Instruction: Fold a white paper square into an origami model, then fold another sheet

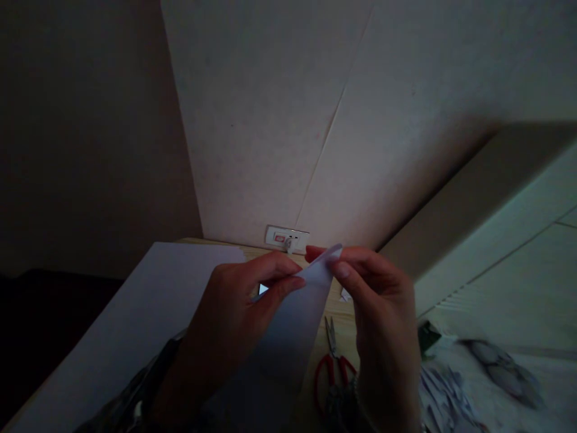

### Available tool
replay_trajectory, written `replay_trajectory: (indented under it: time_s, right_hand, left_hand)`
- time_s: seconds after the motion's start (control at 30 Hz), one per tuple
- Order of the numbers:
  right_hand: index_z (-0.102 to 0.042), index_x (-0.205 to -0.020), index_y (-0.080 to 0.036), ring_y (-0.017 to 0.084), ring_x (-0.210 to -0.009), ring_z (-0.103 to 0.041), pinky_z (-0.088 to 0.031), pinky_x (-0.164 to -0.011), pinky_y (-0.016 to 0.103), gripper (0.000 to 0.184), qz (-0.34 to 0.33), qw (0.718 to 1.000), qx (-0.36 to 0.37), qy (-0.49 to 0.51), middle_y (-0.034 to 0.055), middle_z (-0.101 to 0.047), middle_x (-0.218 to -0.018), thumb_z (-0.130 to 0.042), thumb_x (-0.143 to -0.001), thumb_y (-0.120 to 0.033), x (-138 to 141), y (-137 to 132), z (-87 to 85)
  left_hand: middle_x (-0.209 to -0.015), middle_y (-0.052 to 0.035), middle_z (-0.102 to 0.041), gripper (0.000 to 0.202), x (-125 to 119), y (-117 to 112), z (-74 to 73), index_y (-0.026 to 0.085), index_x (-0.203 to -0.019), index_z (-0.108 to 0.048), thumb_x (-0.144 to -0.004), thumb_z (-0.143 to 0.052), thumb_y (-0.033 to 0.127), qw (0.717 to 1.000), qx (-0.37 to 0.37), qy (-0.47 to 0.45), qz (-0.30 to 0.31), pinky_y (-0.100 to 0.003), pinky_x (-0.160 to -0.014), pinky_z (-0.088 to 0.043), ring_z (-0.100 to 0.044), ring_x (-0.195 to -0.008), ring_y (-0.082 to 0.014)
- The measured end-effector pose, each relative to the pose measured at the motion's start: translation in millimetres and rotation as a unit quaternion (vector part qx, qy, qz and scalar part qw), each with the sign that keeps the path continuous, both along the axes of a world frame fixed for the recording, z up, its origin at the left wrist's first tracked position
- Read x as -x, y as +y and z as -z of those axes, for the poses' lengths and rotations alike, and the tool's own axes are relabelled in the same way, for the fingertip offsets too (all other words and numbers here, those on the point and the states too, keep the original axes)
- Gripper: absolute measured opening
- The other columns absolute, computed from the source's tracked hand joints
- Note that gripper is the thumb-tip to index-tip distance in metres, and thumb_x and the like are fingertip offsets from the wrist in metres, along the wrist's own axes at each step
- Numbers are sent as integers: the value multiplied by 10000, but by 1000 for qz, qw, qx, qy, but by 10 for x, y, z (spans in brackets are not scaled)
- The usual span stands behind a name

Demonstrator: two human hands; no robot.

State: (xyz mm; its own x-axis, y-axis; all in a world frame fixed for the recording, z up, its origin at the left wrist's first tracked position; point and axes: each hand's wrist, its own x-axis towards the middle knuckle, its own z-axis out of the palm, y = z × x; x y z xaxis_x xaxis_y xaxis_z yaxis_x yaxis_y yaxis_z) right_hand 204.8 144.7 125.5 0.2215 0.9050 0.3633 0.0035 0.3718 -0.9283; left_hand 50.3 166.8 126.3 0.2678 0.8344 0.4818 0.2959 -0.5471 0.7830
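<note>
In the lower middle of the frame I hold a paper (293, 337) up in front of me. My left hand (234, 313) pinches its upper edge between thumb and fingertips, and my right hand (383, 313) pinches the top corner just beside it, so the two hands nearly touch. A larger white sheet (148, 313) lies at lower left on the table (342, 325). Red-handled scissors (331, 367) lie below my right hand, with paper scraps (442, 391) at lower right. A wall socket (286, 239) sits just above my hands.
</note>
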Motion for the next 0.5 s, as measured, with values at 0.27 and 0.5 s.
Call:
replay_trajectory:
  time_s: [0.27,0.5]
  right_hand:
    - [-732,-726,-254,155,-766,-708,-561,-726,279,74,-1,1000,0,4,-19,-768,-805,-696,-789,-268,-18,-13,16]
    - [-680,-684,-237,153,-791,-710,-554,-785,292,97,12,1000,-18,16,-29,-764,-818,-718,-773,-229,40,-35,-17]
  left_hand:
    - [-716,49,-731,114,-36,-13,43,221,-744,-682,-824,-600,217,1000,-3,10,16,-196,-627,-494,-654,-635,-121]
    - [-750,52,-725,57,-114,-60,53,234,-842,-687,-802,-646,227,1000,14,-14,8,-189,-633,-496,-666,-687,-121]
